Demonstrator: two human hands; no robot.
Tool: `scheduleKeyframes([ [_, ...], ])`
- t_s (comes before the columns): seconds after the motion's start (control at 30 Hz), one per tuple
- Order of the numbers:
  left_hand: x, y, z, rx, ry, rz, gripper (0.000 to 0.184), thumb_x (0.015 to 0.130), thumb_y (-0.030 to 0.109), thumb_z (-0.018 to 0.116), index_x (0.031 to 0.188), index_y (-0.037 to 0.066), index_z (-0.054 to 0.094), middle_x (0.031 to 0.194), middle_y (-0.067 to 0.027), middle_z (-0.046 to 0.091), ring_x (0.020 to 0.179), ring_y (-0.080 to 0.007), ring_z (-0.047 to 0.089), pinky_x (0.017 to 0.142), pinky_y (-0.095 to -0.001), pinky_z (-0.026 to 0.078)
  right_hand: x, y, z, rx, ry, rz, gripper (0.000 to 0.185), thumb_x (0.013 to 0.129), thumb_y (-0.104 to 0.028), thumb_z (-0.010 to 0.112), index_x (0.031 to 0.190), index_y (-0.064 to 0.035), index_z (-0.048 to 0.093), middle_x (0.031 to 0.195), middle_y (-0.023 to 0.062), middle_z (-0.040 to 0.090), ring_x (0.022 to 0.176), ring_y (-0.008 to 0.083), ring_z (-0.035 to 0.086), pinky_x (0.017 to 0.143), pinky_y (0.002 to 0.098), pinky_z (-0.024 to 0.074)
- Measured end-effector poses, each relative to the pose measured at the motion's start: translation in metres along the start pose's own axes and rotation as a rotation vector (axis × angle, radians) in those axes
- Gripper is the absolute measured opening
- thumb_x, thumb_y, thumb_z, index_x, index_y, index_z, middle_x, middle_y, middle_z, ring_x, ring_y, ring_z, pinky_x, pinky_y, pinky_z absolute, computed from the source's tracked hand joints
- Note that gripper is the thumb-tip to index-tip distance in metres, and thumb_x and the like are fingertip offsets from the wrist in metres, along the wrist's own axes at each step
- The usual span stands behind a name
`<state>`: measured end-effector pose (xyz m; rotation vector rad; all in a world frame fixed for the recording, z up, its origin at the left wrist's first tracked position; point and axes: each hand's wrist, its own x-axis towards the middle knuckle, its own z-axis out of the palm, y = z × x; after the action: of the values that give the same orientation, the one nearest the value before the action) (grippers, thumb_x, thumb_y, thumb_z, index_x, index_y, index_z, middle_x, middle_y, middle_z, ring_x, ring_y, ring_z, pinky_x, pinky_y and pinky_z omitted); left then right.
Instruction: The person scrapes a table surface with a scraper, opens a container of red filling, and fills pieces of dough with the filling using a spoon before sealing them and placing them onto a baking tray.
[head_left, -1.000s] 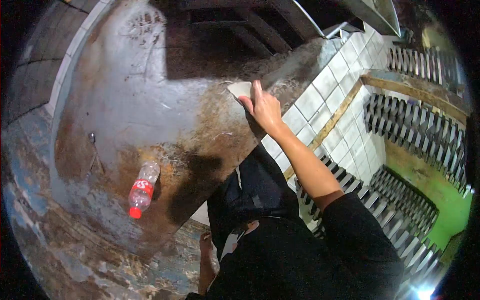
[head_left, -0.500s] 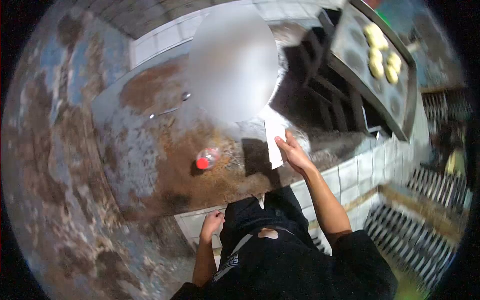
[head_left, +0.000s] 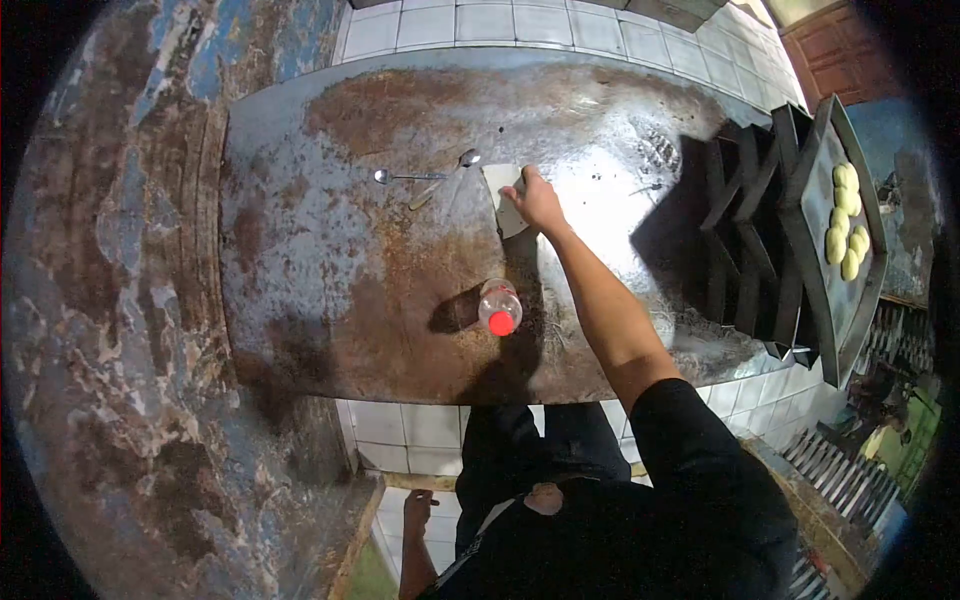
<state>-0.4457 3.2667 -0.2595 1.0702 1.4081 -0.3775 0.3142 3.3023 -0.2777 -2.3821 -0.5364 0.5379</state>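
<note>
Here, the pale sheet (head_left: 495, 181) is gripped in the right hand (head_left: 540, 206) over the bench (head_left: 300, 265), near the spoons (head_left: 381, 176) and beyond the red-capped bottle (head_left: 499, 303); the left hand (head_left: 417, 510) is held low, off the bench, and whether it grips anything cannot be told

shirt (head_left: 620, 540): black, plain-looking back
right sleeve (head_left: 670, 410): black, short
trousers (head_left: 535, 440): black, loose folds
shirt edge: pale strip (head_left: 497, 515), small whitish marking (head_left: 474, 545), unreadable
</note>
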Motion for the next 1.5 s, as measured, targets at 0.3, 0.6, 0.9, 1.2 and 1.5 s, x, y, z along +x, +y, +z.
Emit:
scheduleKeyframes([
  [0.3,0.012,0.114,0.022,0.67,-0.181,0.078,0.034,0.1,0.032,0.055,0.101,0.001,0.068,0.084,-0.0131,0.075,0.083,-0.0273,0.073,0.079,-0.0407,0.055,-0.027,-0.021,-0.03,-0.416,0.127,-0.244,0.027,0.093,-0.015,0.062,0.115,-0.0073,0.048,0.101,0.0247,0.068,0.086,0.0486,0.067,0.071,0.0555,0.0524],
  [0.6,-0.05,0.431,0.3,0.365,-0.711,0.609,0.037,0.104,0.028,0.06,0.13,0.002,0.061,0.113,-0.0093,0.071,0.096,-0.0178,0.067,0.085,-0.0331,0.053,-0.156,0.144,-0.156,1.018,-0.024,0.242,0.069,0.103,-0.032,0.063,0.152,0.0067,0.035,0.15,0.0169,0.05,0.137,0.0222,0.047,0.117,0.0348,0.0337],
  [0.9,0.032,0.457,0.653,0.161,-0.753,0.705,0.086,0.098,0.03,0.065,0.16,0.001,0.014,0.157,-0.0194,0.039,0.143,-0.0282,0.04,0.118,-0.0346,0.031,-0.3,0.309,-0.233,0.049,0.193,0.33,0.047,0.105,-0.024,0.054,0.141,0.0059,0.051,0.14,0.026,0.056,0.122,0.036,0.06,0.103,0.0397,0.0472],
  [1.2,0.052,0.421,0.724,-0.381,-0.692,0.238,0.06,0.108,0.038,0.051,0.157,0.008,0.033,0.15,-0.0049,0.046,0.134,-0.0192,0.046,0.113,-0.0387,0.038,-0.32,0.34,-0.191,-0.729,0.112,0.19,0.08,0.087,-0.013,0.063,0.159,-0.0017,0.029,0.155,0.0416,0.027,0.126,0.0529,0.055,0.089,0.0532,0.0573],
  [1.5,0.1,0.378,0.749,0.148,-0.78,0.524,0.064,0.106,0.014,0.043,0.16,-0.003,0.013,0.166,-0.0193,0.022,0.15,-0.0247,0.027,0.126,-0.0335,0.013,-0.309,0.338,-0.225,-0.249,0.233,0.349,0.047,0.091,-0.029,0.064,0.128,-0.001,0.064,0.124,0.0259,0.067,0.111,0.0447,0.064,0.096,0.049,0.0521],
])
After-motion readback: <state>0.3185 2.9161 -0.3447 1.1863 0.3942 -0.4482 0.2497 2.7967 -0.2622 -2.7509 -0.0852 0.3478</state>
